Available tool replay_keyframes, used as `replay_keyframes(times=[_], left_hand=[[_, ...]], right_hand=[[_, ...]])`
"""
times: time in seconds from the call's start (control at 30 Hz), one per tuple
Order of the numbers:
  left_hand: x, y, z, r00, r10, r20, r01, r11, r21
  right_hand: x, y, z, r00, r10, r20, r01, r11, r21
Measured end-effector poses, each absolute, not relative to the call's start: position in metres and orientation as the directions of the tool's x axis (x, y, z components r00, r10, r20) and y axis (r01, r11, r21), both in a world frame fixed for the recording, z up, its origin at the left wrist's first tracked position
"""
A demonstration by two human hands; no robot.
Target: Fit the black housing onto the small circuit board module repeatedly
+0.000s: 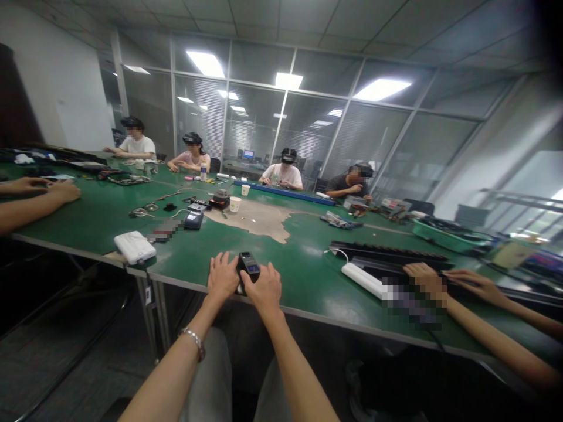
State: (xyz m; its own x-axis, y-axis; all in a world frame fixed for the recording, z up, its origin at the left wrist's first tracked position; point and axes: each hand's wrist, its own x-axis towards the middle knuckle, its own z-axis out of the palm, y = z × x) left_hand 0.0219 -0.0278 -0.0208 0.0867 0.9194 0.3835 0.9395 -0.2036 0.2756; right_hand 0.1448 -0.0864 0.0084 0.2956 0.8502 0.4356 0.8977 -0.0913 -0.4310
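Observation:
At the near edge of the green table (303, 281), a small black boxy device with a little screen on its face (249, 265) stands between my hands. My right hand (266, 287) is wrapped round its right side, with the thumb along the near side. My left hand (223, 276) rests just left of it, fingers stretched out over the tabletop; whether it touches the device I cannot tell. A silver bracelet (193, 343) circles my left wrist. A small pale thing shows under the device, too hidden to name.
Left of my hands lie a white power bank (135, 247) and a black handheld device (193, 220). Paper cups (235, 204) stand further back. To the right are a long white bar with a cable (363, 280) and a co-worker's hands (428, 281). Other people sit across the table.

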Motion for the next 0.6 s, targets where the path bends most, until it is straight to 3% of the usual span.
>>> replay_keyframes(times=[0.3, 0.6], left_hand=[[0.024, -0.029, -0.019, 0.073, 0.920, 0.386, 0.938, -0.195, 0.287], [0.025, -0.029, -0.021, 0.070, 0.914, 0.401, 0.936, -0.199, 0.290]], right_hand=[[0.146, -0.080, 0.006, 0.272, 0.815, 0.512, 0.886, -0.005, -0.463], [0.162, -0.063, 0.040, 0.271, 0.717, 0.643, 0.832, 0.161, -0.530]])
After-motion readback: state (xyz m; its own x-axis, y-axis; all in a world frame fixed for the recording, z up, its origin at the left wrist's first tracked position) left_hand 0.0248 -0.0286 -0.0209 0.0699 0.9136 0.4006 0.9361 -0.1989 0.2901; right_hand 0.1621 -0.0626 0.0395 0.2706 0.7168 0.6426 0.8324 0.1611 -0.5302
